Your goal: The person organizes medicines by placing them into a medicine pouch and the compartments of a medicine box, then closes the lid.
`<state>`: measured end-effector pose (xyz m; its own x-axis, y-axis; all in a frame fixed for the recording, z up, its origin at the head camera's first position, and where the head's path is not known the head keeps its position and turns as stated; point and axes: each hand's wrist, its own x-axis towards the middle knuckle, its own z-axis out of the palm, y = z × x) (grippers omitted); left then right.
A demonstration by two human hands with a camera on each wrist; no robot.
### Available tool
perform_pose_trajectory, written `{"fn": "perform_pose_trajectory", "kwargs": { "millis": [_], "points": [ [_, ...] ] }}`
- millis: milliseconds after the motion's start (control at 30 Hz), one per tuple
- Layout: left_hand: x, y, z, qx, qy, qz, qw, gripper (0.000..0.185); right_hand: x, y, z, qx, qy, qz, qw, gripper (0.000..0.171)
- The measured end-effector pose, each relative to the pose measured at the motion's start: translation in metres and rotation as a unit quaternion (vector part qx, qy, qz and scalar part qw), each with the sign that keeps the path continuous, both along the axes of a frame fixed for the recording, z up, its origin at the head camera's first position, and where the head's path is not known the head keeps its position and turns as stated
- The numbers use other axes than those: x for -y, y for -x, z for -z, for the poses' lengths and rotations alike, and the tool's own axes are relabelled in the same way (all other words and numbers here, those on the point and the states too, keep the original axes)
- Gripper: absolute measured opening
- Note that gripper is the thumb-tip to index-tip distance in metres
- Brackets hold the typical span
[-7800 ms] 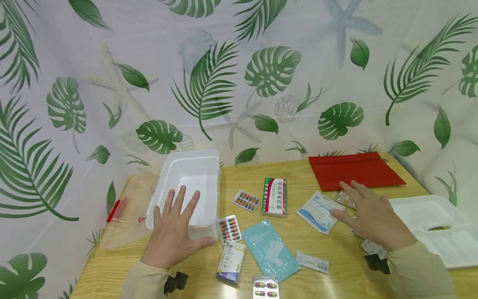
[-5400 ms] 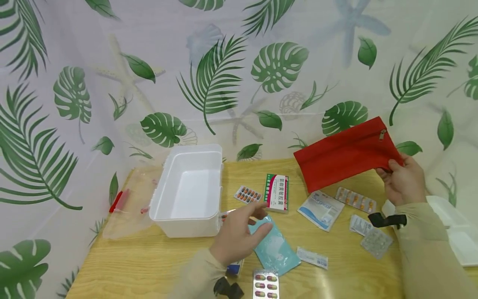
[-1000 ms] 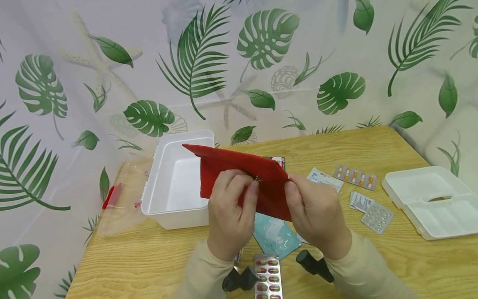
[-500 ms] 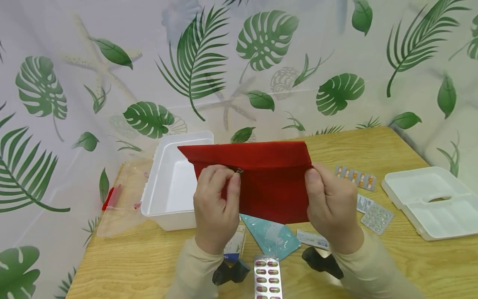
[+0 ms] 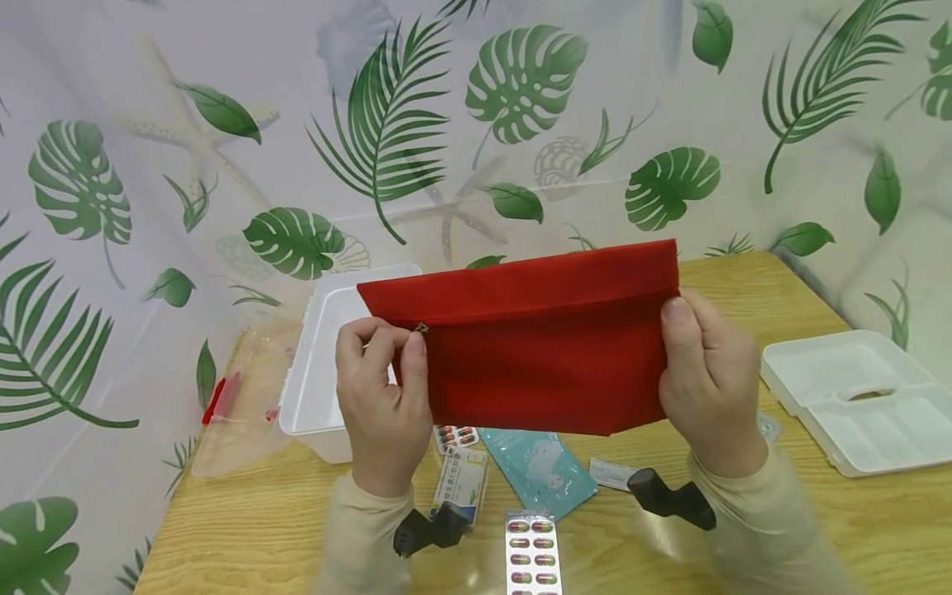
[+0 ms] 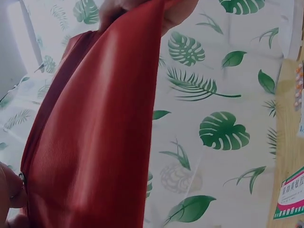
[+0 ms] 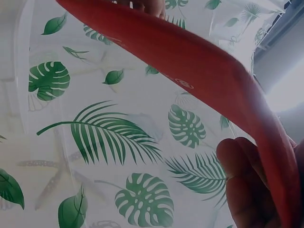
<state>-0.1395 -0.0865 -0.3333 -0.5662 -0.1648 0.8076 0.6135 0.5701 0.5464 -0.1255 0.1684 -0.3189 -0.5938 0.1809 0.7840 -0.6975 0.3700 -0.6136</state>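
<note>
A flat red zip pouch [image 5: 543, 364] is held up above the table in the head view. At its left end my left hand [image 5: 383, 405] pinches the small metal zipper pull [image 5: 421, 328] between thumb and fingers. My right hand [image 5: 706, 384] grips the pouch's right edge, thumb on the near face. The left wrist view has the pouch [image 6: 99, 114] stretched tall, with the zipper pull [image 6: 21, 178] by the fingertips. Seen from the right wrist, the pouch [image 7: 190, 71] curves over the fingers [image 7: 237, 180] behind it. Whatever is inside cannot be seen.
Behind my left hand stands a white box [image 5: 327, 446], its clear lid [image 5: 256, 405] folded out left. Below the pouch lie a medicine box [image 5: 463, 475], a teal packet [image 5: 546, 479], a capsule blister pack [image 5: 531, 554] and a small sachet [image 5: 611, 473]. A white divided tray [image 5: 825, 384] sits right.
The red pouch, earlier lying at the back right, is now in both hands. Over the last second the zipper pull has slid to the pouch's left end as my hands moved apart.
</note>
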Motion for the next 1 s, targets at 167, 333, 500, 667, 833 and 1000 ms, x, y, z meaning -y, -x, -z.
{"fn": "perform_pose_trajectory", "kwargs": {
  "millis": [167,333,500,667,833,1000],
  "points": [
    [0.011,0.004,0.000,-0.006,-0.024,-0.023,0.9994,0.023,-0.012,0.007,0.000,0.015,0.036,0.021,0.999,0.029],
    [0.015,0.003,-0.002,-0.003,-0.071,0.002,0.9974,0.020,-0.019,0.014,-0.001,0.037,0.039,0.014,0.998,0.030],
    [0.012,0.000,-0.003,-0.008,-0.137,0.015,0.9905,0.020,-0.022,0.018,-0.002,0.050,0.013,0.003,0.999,0.030],
    [0.009,-0.004,-0.006,-0.036,-0.193,0.029,0.9800,0.022,-0.022,0.020,-0.001,0.056,0.034,-0.043,0.997,0.020],
    [0.006,-0.007,-0.007,-0.049,-0.241,0.086,0.9654,0.020,-0.020,0.019,0.002,0.029,0.067,-0.104,0.992,0.005],
    [0.003,-0.008,-0.007,-0.072,-0.250,0.097,0.9606,0.019,-0.019,0.016,0.001,0.031,0.031,-0.164,0.986,0.010]
  ]
}}
